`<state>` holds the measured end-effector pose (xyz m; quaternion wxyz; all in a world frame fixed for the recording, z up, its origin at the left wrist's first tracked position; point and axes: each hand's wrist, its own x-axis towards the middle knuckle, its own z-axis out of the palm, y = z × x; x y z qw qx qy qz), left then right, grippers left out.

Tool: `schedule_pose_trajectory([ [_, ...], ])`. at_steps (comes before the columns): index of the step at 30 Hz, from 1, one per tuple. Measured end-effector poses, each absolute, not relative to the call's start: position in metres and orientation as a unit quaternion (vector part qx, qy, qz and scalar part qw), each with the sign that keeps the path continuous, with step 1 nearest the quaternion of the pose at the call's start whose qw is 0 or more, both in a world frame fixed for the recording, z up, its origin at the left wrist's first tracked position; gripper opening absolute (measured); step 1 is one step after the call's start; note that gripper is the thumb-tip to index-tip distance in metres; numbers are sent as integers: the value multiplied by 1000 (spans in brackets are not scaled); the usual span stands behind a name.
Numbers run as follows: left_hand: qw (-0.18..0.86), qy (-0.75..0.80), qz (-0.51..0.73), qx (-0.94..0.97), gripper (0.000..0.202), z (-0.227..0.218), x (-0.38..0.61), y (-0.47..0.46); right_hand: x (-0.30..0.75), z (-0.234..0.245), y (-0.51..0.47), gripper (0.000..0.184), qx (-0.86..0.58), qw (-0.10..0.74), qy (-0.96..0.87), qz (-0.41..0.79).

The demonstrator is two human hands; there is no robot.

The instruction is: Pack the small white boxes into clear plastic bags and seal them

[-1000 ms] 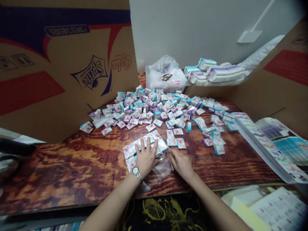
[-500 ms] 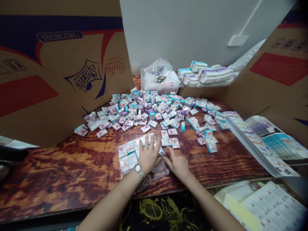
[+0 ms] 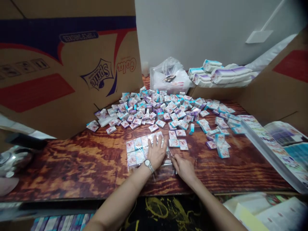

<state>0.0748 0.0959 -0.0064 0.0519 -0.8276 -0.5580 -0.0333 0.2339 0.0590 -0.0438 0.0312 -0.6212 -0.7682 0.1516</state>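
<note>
My left hand, with a watch on its wrist, lies flat with fingers spread over rows of small printed boxes inside a clear plastic bag. The right end of the rows is hidden under this hand. Close beside it, my right hand pinches the bag's right edge between thumb and fingers. Just beyond the right hand, several loose small boxes lie grouped in two rows on the wooden table.
A wide heap of small boxes covers the table's back. A cardboard carton stands at left, another at right. Behind the heap are clear bags and wrapped packs. A long printed strip lies at right.
The view has turned to the left, so everything sits further right. My right hand has closed on the bag's edge; my left hand stays pressed on the bagged boxes.
</note>
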Motion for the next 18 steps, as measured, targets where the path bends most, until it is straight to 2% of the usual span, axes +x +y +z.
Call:
schedule_pose_trajectory([
  [2,53,-551,-47,-831,68,6,65,84,239,-35,58,25,-616,23,-775,138],
  [4,61,-543,-85,-833,77,15,47,59,243,-22,56,31,-604,50,-791,90],
  [5,66,-540,-110,-832,72,17,37,42,243,-14,56,37,-586,80,-804,59],
  [7,98,-548,-177,-812,46,11,17,6,234,-1,59,49,-513,147,-845,7],
  [9,89,-510,-187,-835,28,-3,3,-26,213,6,64,57,-420,181,-889,-17],
  [11,78,-470,-156,-865,29,-20,-3,-47,185,5,71,64,-352,166,-921,-28],
  [15,19,-481,-50,-875,48,-41,-3,-51,136,-8,81,75,-312,92,-945,-27],
  [18,-41,-498,0,-866,50,-44,-3,-47,121,-17,86,64,-333,60,-940,-33],
])
